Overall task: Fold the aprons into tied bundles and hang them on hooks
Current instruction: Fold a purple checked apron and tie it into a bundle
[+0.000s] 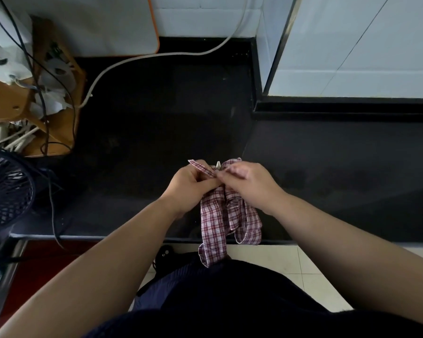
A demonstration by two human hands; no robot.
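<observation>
Apron (226, 215), red-and-white check, bunched into a narrow bundle and held up between both hands over the front part of the dark worktop (156, 113). Its lower folds hang past the worktop's front edge, the lowest end against my dark clothing. I cannot tell if the cloth touches the worktop.

My left hand (193, 184) has its fingers curled round a check strap (200, 167), which sticks up and out to the left above the knuckles. My right hand (247, 184) pinches the top of the bundle, fingertips meeting the left hand's. A second loop of check cloth shows just above it. A small white pointed piece (218, 164) pokes up between the two hands; what it is, I cannot tell.

Off to the side:
- white cable (137, 59) curving across the back of the worktop
- brown box (17, 106) at far left, stuffed with plugs and cords
- black fan (5, 189) at the left edge
- white panel with an orange rim (95, 25) at the back
- white tiled wall (352, 45) on the right
- pale floor tiles (315, 276) below
</observation>
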